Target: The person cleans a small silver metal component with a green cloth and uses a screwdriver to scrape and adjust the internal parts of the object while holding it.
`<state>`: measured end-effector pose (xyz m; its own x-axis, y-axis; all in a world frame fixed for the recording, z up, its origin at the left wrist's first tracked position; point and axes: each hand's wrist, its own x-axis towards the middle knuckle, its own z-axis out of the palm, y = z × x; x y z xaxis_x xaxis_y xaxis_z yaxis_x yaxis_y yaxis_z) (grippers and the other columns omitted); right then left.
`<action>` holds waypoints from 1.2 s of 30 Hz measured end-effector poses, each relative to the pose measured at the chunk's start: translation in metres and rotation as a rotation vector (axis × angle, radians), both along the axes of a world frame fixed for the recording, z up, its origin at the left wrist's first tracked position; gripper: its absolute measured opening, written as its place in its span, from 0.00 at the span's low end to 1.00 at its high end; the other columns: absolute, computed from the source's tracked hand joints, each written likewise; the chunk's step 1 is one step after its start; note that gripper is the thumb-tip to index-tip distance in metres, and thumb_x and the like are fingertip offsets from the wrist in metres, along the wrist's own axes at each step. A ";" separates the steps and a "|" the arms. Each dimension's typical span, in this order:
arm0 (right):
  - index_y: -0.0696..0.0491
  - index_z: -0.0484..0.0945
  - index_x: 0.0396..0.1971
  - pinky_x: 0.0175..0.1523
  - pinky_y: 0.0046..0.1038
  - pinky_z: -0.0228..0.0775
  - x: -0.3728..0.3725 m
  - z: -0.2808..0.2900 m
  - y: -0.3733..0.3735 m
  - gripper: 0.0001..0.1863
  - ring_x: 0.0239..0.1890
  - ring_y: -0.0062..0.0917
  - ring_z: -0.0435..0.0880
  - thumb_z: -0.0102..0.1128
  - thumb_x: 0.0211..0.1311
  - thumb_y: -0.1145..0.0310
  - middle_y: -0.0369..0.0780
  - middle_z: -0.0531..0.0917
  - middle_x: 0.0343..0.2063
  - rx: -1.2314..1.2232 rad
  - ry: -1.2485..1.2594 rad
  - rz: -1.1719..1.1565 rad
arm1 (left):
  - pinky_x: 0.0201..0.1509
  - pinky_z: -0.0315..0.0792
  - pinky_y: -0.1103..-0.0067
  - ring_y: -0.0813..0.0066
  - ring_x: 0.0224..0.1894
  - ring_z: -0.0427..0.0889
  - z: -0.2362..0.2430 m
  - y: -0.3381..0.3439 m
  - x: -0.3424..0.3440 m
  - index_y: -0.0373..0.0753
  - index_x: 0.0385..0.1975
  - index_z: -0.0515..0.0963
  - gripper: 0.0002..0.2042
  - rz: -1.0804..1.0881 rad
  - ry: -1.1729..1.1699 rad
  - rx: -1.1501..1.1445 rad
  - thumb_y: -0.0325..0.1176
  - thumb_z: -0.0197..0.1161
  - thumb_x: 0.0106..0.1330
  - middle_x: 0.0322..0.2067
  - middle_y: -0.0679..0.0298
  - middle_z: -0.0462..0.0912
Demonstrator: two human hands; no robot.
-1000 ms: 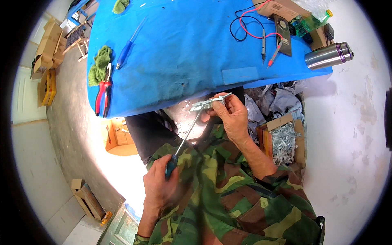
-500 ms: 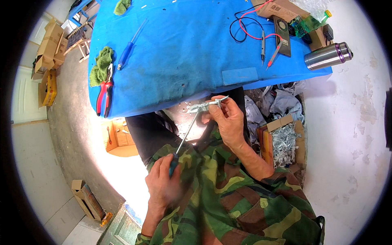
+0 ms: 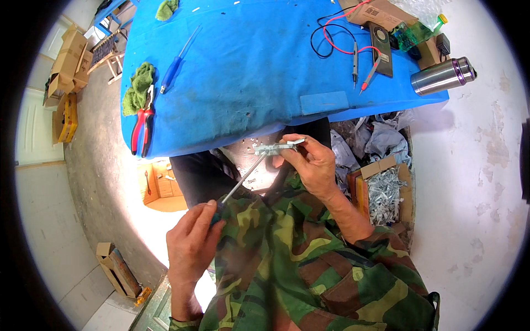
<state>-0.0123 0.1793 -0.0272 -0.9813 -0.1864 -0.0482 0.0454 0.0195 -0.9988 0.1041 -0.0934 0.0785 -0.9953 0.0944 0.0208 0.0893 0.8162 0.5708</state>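
My left hand (image 3: 190, 243) is closed round the dark blue-green handle of a screwdriver (image 3: 241, 182). Its long metal shaft slants up to the right, and the tip meets the underside of a small pale, silvery part (image 3: 269, 149); whether it sits in a slot I cannot tell. Thumb and fingers of my right hand (image 3: 316, 168) pinch that part at its right end, just off the near edge of the table and above my lap. The part's exact kind is not clear, and my fingers hide some of it.
On the blue-covered table (image 3: 232, 77) lie red-handled pliers (image 3: 142, 132), a green cloth (image 3: 139, 88), a blue screwdriver (image 3: 172, 74), meter probes (image 3: 355, 69) and a steel flask (image 3: 441, 76). A box of silvery scraps (image 3: 385, 196) stands below at the right.
My left hand has moved left and slightly down with the screwdriver, whose shaft now leans flatter. My right hand has turned the silvery part a little.
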 end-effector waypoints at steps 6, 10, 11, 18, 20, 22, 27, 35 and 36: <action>0.64 0.85 0.50 0.46 0.22 0.80 -0.008 0.025 0.008 0.13 0.40 0.22 0.89 0.70 0.67 0.80 0.41 0.90 0.43 0.212 0.152 0.160 | 0.42 0.85 0.72 0.56 0.37 0.91 0.029 -0.039 -0.026 0.35 0.52 0.86 0.21 -0.063 -0.090 0.036 0.22 0.77 0.57 0.42 0.52 0.89; 0.59 0.87 0.49 0.40 0.24 0.76 -0.009 0.025 0.012 0.16 0.33 0.20 0.83 0.74 0.62 0.74 0.42 0.89 0.40 0.221 0.189 0.203 | 0.41 0.84 0.74 0.64 0.36 0.91 0.036 -0.057 -0.053 0.34 0.50 0.87 0.19 -0.109 -0.223 0.139 0.21 0.77 0.57 0.40 0.53 0.91; 0.58 0.87 0.49 0.40 0.24 0.76 -0.010 0.026 0.013 0.16 0.33 0.20 0.83 0.74 0.62 0.74 0.42 0.89 0.39 0.229 0.212 0.222 | 0.40 0.83 0.75 0.67 0.35 0.91 0.034 -0.061 -0.057 0.33 0.48 0.88 0.17 -0.112 -0.237 0.186 0.24 0.78 0.58 0.38 0.53 0.91; 0.58 0.87 0.49 0.39 0.24 0.76 -0.017 0.032 0.021 0.16 0.33 0.21 0.86 0.74 0.61 0.74 0.42 0.89 0.35 0.233 0.205 0.370 | 0.36 0.80 0.80 0.77 0.31 0.88 0.026 -0.086 -0.072 0.30 0.46 0.89 0.17 -0.127 -0.388 0.354 0.32 0.81 0.61 0.33 0.57 0.91; 0.59 0.87 0.50 0.41 0.23 0.76 -0.020 0.036 0.023 0.16 0.35 0.19 0.86 0.73 0.62 0.75 0.41 0.90 0.35 0.210 0.165 0.435 | 0.35 0.79 0.82 0.79 0.30 0.87 0.023 -0.092 -0.074 0.29 0.45 0.89 0.18 -0.100 -0.440 0.418 0.35 0.82 0.61 0.31 0.58 0.91; 0.60 0.87 0.51 0.42 0.22 0.76 -0.022 0.039 0.024 0.16 0.37 0.17 0.86 0.73 0.63 0.76 0.40 0.90 0.36 0.167 0.106 0.481 | 0.34 0.78 0.83 0.80 0.28 0.86 0.018 -0.097 -0.077 0.28 0.45 0.89 0.19 -0.090 -0.481 0.462 0.37 0.82 0.61 0.30 0.59 0.91; 0.61 0.87 0.52 0.47 0.20 0.76 -0.026 0.047 0.024 0.16 0.41 0.14 0.85 0.71 0.65 0.78 0.37 0.91 0.39 0.030 -0.061 0.549 | 0.32 0.77 0.85 0.82 0.27 0.85 0.008 -0.108 -0.085 0.29 0.44 0.89 0.21 -0.095 -0.604 0.522 0.40 0.84 0.59 0.29 0.62 0.90; 0.60 0.86 0.54 0.51 0.21 0.77 -0.038 0.037 0.030 0.17 0.44 0.12 0.84 0.71 0.67 0.77 0.35 0.91 0.42 -0.059 -0.194 0.565 | 0.29 0.76 0.85 0.82 0.26 0.83 -0.007 -0.104 -0.077 0.29 0.44 0.89 0.22 -0.017 -0.672 0.690 0.42 0.84 0.59 0.27 0.64 0.89; 0.60 0.86 0.55 0.51 0.21 0.77 -0.039 0.036 0.030 0.17 0.44 0.12 0.84 0.71 0.67 0.77 0.34 0.91 0.42 -0.082 -0.231 0.547 | 0.29 0.76 0.85 0.82 0.26 0.83 -0.008 -0.103 -0.076 0.29 0.43 0.89 0.22 -0.011 -0.671 0.698 0.42 0.84 0.59 0.27 0.64 0.88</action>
